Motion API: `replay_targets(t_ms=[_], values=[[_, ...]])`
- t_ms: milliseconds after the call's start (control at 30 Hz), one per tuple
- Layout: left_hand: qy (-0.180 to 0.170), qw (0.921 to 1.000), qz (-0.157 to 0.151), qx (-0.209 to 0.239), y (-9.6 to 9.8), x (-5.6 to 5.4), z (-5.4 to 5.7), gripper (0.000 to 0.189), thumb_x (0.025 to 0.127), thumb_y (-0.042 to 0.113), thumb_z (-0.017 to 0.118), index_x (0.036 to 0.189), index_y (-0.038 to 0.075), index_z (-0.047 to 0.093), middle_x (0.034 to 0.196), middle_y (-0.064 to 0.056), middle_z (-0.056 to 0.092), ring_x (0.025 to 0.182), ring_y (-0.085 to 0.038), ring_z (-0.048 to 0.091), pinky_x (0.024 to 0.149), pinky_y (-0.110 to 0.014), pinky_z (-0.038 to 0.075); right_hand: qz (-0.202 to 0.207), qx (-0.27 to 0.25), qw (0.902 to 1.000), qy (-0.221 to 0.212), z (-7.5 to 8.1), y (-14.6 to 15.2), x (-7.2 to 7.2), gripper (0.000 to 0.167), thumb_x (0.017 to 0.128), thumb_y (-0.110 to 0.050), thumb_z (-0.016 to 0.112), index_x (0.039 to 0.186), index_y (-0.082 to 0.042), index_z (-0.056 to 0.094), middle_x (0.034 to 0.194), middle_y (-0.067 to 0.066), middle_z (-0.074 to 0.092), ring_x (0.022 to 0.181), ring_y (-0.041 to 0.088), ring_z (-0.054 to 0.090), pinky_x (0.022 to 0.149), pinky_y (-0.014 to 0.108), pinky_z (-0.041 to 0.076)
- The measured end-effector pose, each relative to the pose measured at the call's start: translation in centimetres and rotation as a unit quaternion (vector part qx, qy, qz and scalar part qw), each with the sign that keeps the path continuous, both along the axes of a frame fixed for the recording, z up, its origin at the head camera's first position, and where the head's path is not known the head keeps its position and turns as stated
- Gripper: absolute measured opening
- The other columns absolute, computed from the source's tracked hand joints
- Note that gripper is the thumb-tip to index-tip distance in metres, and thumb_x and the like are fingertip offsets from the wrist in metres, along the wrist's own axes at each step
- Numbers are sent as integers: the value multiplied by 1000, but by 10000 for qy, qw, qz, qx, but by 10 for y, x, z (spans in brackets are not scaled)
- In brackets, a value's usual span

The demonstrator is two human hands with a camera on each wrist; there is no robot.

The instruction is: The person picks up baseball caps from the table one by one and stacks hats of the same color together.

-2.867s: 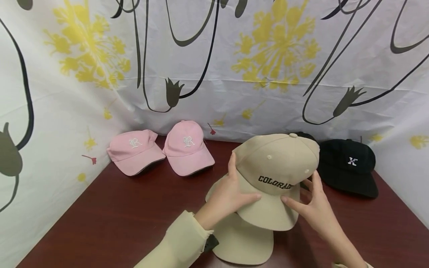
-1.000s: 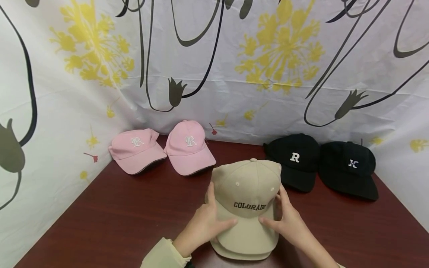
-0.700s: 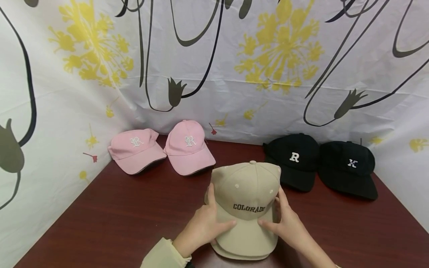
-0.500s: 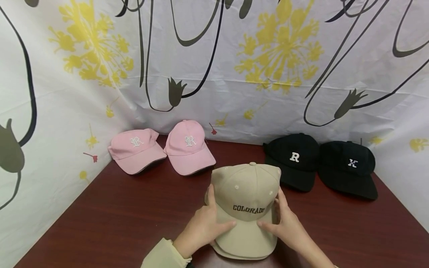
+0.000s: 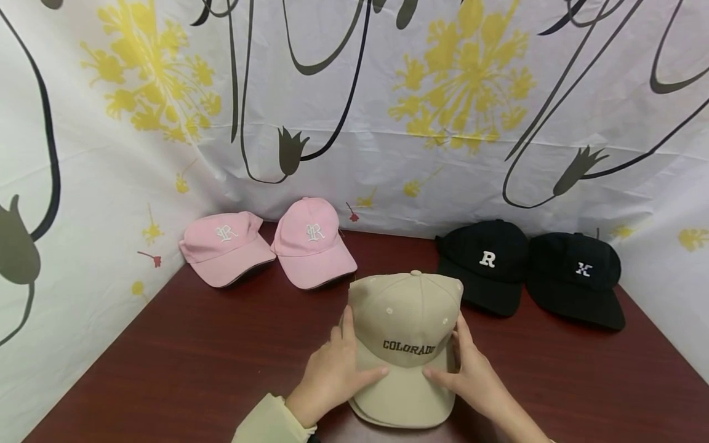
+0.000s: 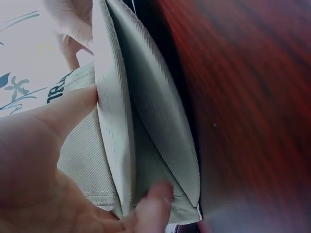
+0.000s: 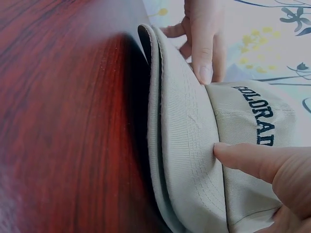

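Observation:
A beige baseball cap (image 5: 412,320) lettered COLORADO sits stacked over a second beige cap at the table's front. Of that lower cap (image 6: 158,111), mostly the brim shows, just beneath the upper one; its crown is hidden. My left hand (image 5: 330,368) grips the upper cap's left side, thumb on the brim near the crown seam and fingers along the side. On the opposite side my right hand (image 5: 477,373) holds it the same way. A narrow gap between the two brims shows in the left wrist view, where a left fingertip (image 6: 158,199) reaches beside the brims' edge.
Two pink caps (image 5: 314,246) with a white R stand at the back left of the dark red table (image 5: 194,357). Two black caps (image 5: 490,264) sit side by side at the back right. A patterned white cloth (image 5: 354,111) hangs behind and around the table.
Both hands have brought the COLORADO cap left and down onto the lower beige cap, uncovering the black R cap. Over the last second it has settled slightly lower.

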State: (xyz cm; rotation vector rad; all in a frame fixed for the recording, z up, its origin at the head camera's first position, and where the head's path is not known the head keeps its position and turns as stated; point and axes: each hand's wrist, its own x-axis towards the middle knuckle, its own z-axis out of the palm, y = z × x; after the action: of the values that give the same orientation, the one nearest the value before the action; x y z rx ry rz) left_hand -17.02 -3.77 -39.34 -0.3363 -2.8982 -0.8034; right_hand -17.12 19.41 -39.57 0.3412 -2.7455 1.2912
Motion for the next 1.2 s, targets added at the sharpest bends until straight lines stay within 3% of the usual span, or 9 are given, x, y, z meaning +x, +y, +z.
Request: replay_targets(t_ms=[133, 367, 1200], values=[[298, 9993, 0, -214, -1, 0, -1, 111, 64, 56, 74, 139, -9, 25, 114, -23, 46, 93, -34, 53, 60, -40, 47, 12, -13, 9999, -160, -1, 0, 0, 116, 68, -17, 82, 147, -14, -2, 128, 31, 43, 113, 41, 48, 87, 50, 41], [567, 9969, -42, -540, -1, -1, -3, 109, 62, 58, 74, 134, -12, 31, 116, -23, 46, 100, -35, 49, 69, -45, 46, -41, 78, 9989, -462, -2, -1, 0, 118, 67, -18, 82, 147, -12, -4, 128, 29, 43, 112, 39, 48, 87, 48, 42], [217, 9961, -204, -835, -3, -2, -4, 108, 64, 60, 71, 131, -16, 33, 122, -26, 45, 107, -36, 46, 75, -49, 44, -110, 366, 9970, -672, -5, 0, 0, 116, 65, -25, 83, 146, -6, 2, 128, 29, 44, 112, 38, 49, 84, 47, 44]])
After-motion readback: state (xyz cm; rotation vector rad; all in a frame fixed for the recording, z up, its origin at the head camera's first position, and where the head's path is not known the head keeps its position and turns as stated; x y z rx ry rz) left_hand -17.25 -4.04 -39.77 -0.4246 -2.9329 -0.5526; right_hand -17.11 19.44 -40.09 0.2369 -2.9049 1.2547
